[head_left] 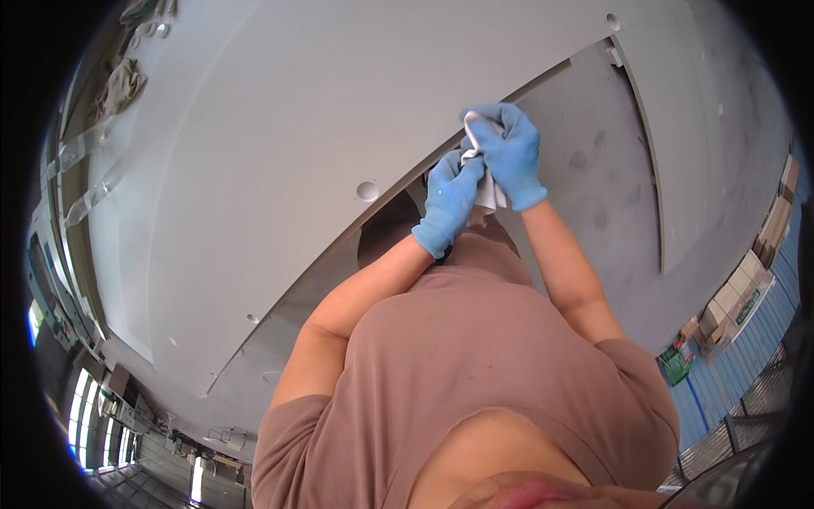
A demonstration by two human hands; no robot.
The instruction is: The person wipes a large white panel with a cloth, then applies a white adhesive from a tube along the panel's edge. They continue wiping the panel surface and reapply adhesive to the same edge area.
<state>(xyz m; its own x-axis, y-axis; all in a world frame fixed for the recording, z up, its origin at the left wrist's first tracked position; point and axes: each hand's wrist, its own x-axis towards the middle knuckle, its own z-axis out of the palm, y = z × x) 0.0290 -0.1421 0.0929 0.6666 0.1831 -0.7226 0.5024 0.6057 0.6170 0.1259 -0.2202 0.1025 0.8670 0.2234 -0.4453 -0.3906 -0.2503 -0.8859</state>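
Observation:
Both my hands wear blue gloves and come together over a crumpled white cloth. My right hand is closed on the cloth's upper part, its fingers folded around it. Lower and to the left, my left hand pinches the same cloth near its middle. The loose end hangs down between my wrists. Just beyond my hands runs the near edge of a large light grey panel, with a round recess close to that edge.
A second grey panel stands at the right. At the far left lie a bunched beige rag and clear plastic strips. Cardboard boxes and a green container are by a blue corrugated wall at the right.

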